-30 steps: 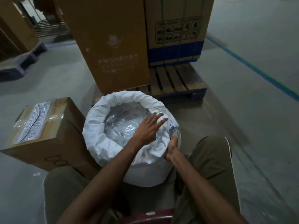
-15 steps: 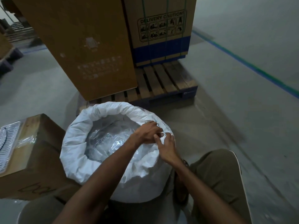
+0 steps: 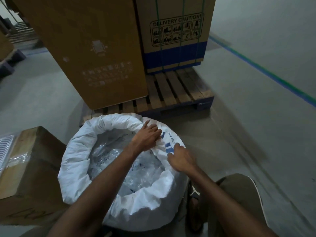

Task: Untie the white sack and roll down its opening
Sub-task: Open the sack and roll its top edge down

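The white sack [image 3: 80, 151] stands on the floor between my knees, its mouth open and its rim rolled into a thick collar. Clear crinkled plastic [image 3: 116, 156] fills the inside. Blue print shows on the far right part of the rim. My left hand [image 3: 147, 135] reaches across the opening and grips the rolled rim at the far right, fingers curled over the fabric. My right hand [image 3: 181, 158] grips the rim just nearer to me, fingers curled into the fold by the blue print.
A cardboard box [image 3: 29, 171] with a taped label sits tight against the sack's left side. Behind the sack a wooden pallet [image 3: 177, 89] carries two tall cartons [image 3: 89, 48]. Grey floor with a blue-green line [image 3: 266, 72] spreads to the right. My sandalled foot [image 3: 193, 207] is beside the sack.
Both hands have shifted along the right side of the rim toward the far edge. The left hand went from lying flat over the opening to gripping the roll. More blue print is turned outward.
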